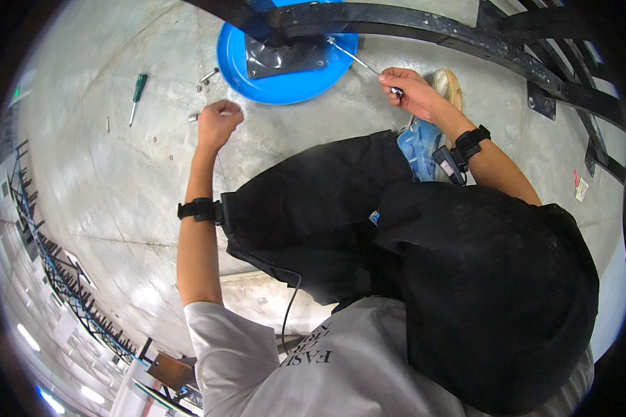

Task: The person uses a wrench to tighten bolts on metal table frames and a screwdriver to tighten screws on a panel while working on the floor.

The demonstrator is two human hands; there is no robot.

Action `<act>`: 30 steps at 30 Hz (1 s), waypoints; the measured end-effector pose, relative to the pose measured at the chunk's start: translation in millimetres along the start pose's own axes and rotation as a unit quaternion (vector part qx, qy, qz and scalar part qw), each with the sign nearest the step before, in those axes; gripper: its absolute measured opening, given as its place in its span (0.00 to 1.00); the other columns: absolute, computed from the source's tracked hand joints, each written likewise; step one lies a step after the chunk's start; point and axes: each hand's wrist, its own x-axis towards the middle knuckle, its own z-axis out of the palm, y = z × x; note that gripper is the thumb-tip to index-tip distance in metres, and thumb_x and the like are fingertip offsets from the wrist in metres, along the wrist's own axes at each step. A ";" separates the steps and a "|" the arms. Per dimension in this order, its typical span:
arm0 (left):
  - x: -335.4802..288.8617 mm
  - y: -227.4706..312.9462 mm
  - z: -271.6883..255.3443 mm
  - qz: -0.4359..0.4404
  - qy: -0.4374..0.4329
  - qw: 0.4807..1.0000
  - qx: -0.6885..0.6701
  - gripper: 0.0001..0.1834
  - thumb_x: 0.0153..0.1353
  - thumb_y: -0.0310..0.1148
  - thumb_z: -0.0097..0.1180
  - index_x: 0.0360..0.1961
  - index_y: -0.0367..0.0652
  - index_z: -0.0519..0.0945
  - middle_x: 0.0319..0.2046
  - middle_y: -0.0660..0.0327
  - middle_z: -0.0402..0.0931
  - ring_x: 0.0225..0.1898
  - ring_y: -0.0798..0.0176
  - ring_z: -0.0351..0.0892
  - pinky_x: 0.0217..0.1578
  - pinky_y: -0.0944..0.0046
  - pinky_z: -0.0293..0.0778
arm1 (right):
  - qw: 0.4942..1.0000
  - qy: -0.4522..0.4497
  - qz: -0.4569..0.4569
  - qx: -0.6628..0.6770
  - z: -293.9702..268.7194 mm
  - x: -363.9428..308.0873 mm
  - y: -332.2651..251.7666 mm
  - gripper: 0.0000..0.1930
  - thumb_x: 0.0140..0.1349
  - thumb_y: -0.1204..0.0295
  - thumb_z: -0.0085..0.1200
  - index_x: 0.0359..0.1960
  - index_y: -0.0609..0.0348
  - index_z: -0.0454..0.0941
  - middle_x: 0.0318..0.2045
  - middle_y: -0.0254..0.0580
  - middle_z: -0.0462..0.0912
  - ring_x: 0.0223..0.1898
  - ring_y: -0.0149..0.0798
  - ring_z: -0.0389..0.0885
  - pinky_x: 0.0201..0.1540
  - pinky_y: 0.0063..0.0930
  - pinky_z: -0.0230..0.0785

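My right hand (412,94) is closed around a slim chrome wrench (358,59). The wrench's far end rests at the corner of a black metal base plate (278,61), which sits on a round blue disc (278,92). To the left, my left hand (219,125) hovers over the floor with its fingers curled. A short metal cylinder (193,118) shows just beside that hand; whether the fingers hold it, or anything else, I cannot make out. A bolt (211,74) and small nuts (199,88) lie near the disc.
A green-handled screwdriver (138,94) and a small metal pin (108,125) lie on the concrete floor at left. Black metal beams (410,24) cross above the disc and run down the right side. My shoe (448,89) stands beside my right hand.
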 end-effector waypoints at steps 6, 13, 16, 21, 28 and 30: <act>-40.6 -60.3 -13.5 -0.057 -0.055 0.987 0.142 0.08 0.37 0.32 0.60 0.20 0.38 0.79 0.17 0.58 0.77 0.19 0.63 0.77 0.27 0.66 0.72 | 0.999 0.039 0.009 -0.017 4.2 2.5 -1.0 0.04 0.59 0.69 0.51 0.28 0.53 0.70 0.19 0.25 0.67 0.19 0.20 0.60 0.22 0.13 0.55; -54.4 -43.9 20.0 -0.209 -0.267 0.918 0.205 0.10 0.36 0.30 0.62 0.17 0.33 0.79 0.18 0.48 0.77 0.26 0.53 0.80 0.31 0.59 0.76 | 0.999 0.044 0.010 -0.021 -1.6 2.7 2.6 0.04 0.58 0.70 0.52 0.28 0.53 0.70 0.19 0.24 0.67 0.19 0.20 0.61 0.22 0.13 0.54; -63.1 -86.4 30.9 -0.181 -0.234 0.920 0.257 0.12 0.38 0.30 0.61 0.22 0.29 0.79 0.24 0.43 0.77 0.31 0.46 0.79 0.33 0.56 0.75 | 0.999 0.026 0.011 -0.018 4.6 4.9 1.2 0.05 0.56 0.70 0.54 0.28 0.53 0.70 0.20 0.24 0.68 0.20 0.19 0.62 0.23 0.12 0.57; -66.3 -49.0 34.6 -0.163 -0.231 0.907 0.312 0.16 0.41 0.32 0.59 0.27 0.27 0.77 0.30 0.37 0.74 0.36 0.40 0.76 0.35 0.53 0.74 | 0.998 0.057 0.015 -0.024 2.4 -0.4 -4.5 0.06 0.58 0.70 0.52 0.26 0.52 0.69 0.19 0.24 0.66 0.19 0.20 0.61 0.22 0.13 0.54; -77.7 -48.2 25.5 -0.068 -0.199 0.937 0.279 0.12 0.45 0.31 0.53 0.18 0.28 0.76 0.20 0.38 0.73 0.25 0.43 0.77 0.28 0.53 0.72 | 0.999 0.046 0.012 -0.017 9.3 2.0 -0.3 0.05 0.58 0.71 0.52 0.27 0.53 0.70 0.19 0.24 0.66 0.20 0.21 0.61 0.23 0.14 0.55; -75.3 -33.4 19.8 -0.123 -0.255 0.921 0.268 0.16 0.44 0.34 0.57 0.24 0.25 0.77 0.29 0.35 0.73 0.36 0.39 0.75 0.34 0.52 0.73 | 0.999 0.047 0.014 -0.017 7.5 2.0 0.5 0.05 0.58 0.71 0.52 0.27 0.53 0.70 0.19 0.24 0.66 0.20 0.21 0.61 0.23 0.14 0.55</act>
